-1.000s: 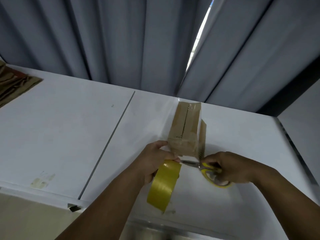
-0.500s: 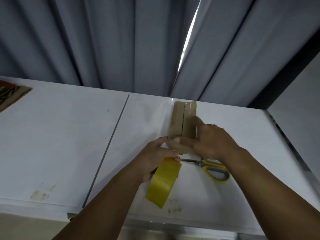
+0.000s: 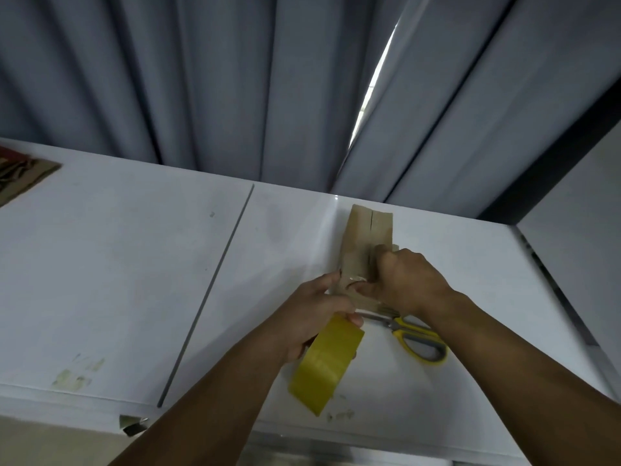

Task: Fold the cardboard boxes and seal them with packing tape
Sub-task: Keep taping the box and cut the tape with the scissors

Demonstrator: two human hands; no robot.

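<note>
— While the left hand point(image 3: 312, 314) is gripping the yellow tape roll point(image 3: 327, 364), fingers wrapped round it, where's the box sitting?

— Just beyond that grip, touching the thumb. The cardboard box point(image 3: 368, 230) is standing folded on the white table point(image 3: 117, 280). The right hand point(image 3: 406, 280) is curling over its near end, thumb pushing at the front edge. I'm guessing it's rubbing a strip down.

— So sealing is underway?

— Looking like it. Folding is done on this one and the flaps are meeting on top. Something shiny is lying by the right fingers, but past them the seam is showing dark, so I'm not able to tell if tape is reaching the far end.

— Scissors?

— The yellow-handled scissors point(image 3: 416, 338) are lying on the table below the right wrist, near the roll, and nobody's holding them.

— What's left then?

— Finishing this seam, I'm thinking. The underside is hidden. Flat brown cardboard point(image 3: 23, 176) is waiting well off to the left of the roll hand, so more boxes are probably coming.
</note>
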